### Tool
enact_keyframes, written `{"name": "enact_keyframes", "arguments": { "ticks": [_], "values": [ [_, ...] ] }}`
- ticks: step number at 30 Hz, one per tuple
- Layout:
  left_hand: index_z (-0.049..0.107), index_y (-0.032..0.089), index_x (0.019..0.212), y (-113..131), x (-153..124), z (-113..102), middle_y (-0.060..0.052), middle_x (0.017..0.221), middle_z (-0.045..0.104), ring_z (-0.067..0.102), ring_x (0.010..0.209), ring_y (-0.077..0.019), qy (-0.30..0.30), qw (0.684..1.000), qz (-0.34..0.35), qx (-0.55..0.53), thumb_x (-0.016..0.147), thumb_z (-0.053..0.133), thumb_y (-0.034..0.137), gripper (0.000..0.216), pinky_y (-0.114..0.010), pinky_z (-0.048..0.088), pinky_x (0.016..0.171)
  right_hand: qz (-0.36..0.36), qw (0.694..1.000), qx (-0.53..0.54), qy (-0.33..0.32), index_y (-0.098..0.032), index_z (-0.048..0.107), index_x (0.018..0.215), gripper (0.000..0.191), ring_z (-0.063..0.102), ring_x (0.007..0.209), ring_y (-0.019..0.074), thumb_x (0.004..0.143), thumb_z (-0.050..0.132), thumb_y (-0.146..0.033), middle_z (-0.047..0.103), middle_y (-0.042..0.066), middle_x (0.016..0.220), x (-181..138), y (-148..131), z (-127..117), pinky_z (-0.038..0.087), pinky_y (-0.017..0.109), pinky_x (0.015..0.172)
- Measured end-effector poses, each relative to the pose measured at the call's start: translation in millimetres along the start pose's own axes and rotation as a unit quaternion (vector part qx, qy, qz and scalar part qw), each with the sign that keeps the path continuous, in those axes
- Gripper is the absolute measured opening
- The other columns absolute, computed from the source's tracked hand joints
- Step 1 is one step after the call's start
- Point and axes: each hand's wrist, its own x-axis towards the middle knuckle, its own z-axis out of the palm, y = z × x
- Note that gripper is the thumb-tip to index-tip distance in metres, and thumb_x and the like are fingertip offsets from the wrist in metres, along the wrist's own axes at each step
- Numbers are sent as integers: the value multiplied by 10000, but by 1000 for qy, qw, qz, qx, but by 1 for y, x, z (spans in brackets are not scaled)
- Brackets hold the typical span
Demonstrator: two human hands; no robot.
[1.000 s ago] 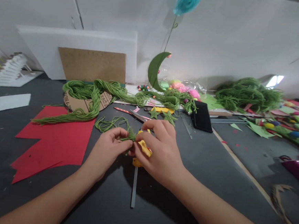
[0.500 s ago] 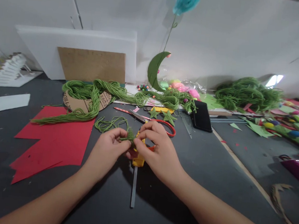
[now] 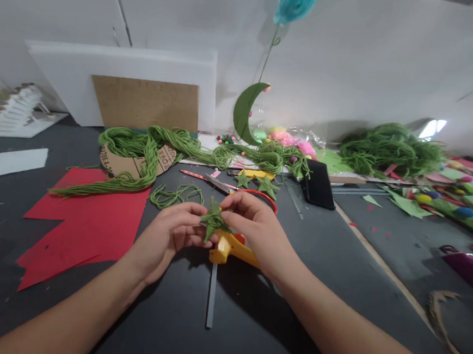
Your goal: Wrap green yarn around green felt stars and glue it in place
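Note:
A small green yarn-wrapped star [image 3: 211,223] is held up between both hands. My left hand [image 3: 170,232] grips its left side, thumb and fingers closed on it. The fingertips of my right hand [image 3: 253,222] pinch its right edge, where a bit of yarn shows. Just under the star is a yellow glue gun [image 3: 225,246] with a long grey stick [image 3: 211,298] pointing toward me. Its handle runs beneath my right hand; whether the palm touches it I cannot tell. Behind my right hand lie red-handled scissors [image 3: 269,199], partly covered. Loose green yarn [image 3: 175,195] curls beyond my left hand.
Two more green stars [image 3: 266,185] lie behind the scissors, beside a yellow cutter [image 3: 257,173] and a black phone [image 3: 320,183]. Red paper [image 3: 105,232] is at left, under a yarn skein [image 3: 147,164]. A green crescent [image 3: 245,112] stands at the back; a yarn heap [image 3: 390,151] sits right.
The star has been turned so its flat face and points show. My left fingers have opened out around it, and the glue gun's handle has swung to the right.

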Motion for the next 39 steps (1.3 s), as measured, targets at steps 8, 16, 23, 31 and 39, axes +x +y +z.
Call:
{"name": "enact_keyframes", "arguments": {
  "ticks": [8,16,23,31,39],
  "values": [
    [336,181,543,-1,10,-8,79,462,327,290,329,-32,78,987,82,111,754,378,200,216,-166,184,338,-15,998,42,55,-177,546,724,72,420,579,68,666,565,-138,480,-47,639,1,-2,-1,322,188,517],
    [310,184,498,0,22,-22,100,392,266,215,299,-19,132,975,110,144,749,428,261,288,-168,132,341,-77,987,112,87,-188,564,722,70,440,637,84,662,585,-157,505,-36,702,7,7,-9,334,212,613],
    [568,160,887,3,13,-13,-20,826,623,554,569,-87,108,980,93,138,574,649,156,322,-178,387,470,-71,992,99,24,-190,549,733,73,412,608,81,665,568,-171,470,-44,678,9,8,-12,311,211,578],
    [576,147,689,4,-1,-4,32,555,511,464,486,-81,-70,981,56,170,676,576,202,57,-190,343,456,-55,992,17,-109,-163,536,662,82,421,562,80,612,529,-98,494,-41,617,4,2,-8,320,214,547],
    [558,165,703,3,-1,-3,51,511,502,466,451,-89,-56,972,41,225,639,598,174,77,-192,366,439,-63,989,-50,-126,-166,540,699,112,437,603,86,651,503,-72,495,-39,658,0,-1,-4,345,220,578]
  ]
}}
